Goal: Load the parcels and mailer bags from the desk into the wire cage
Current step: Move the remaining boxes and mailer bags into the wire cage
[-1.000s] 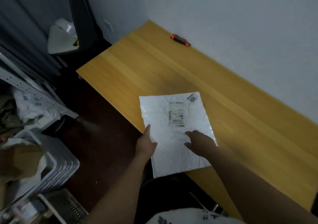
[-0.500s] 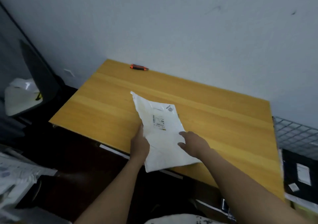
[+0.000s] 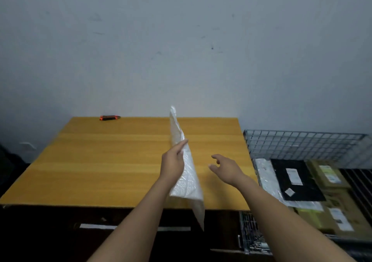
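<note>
white mailer bag [image 3: 189, 181] — centre frame, tipped on edge above desk [image 3: 100, 161] | looks light, floppy, slick; best gripped mid-edge | left hand [image 3: 173, 165] pinching its side | right hand [image 3: 225, 168] spread, empty — wire cage [image 3: 302, 141] right of frame

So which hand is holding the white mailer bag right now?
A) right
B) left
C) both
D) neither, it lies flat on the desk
B: the left hand alone holds the white mailer bag up on edge; the right hand is open beside it, not touching.
</note>
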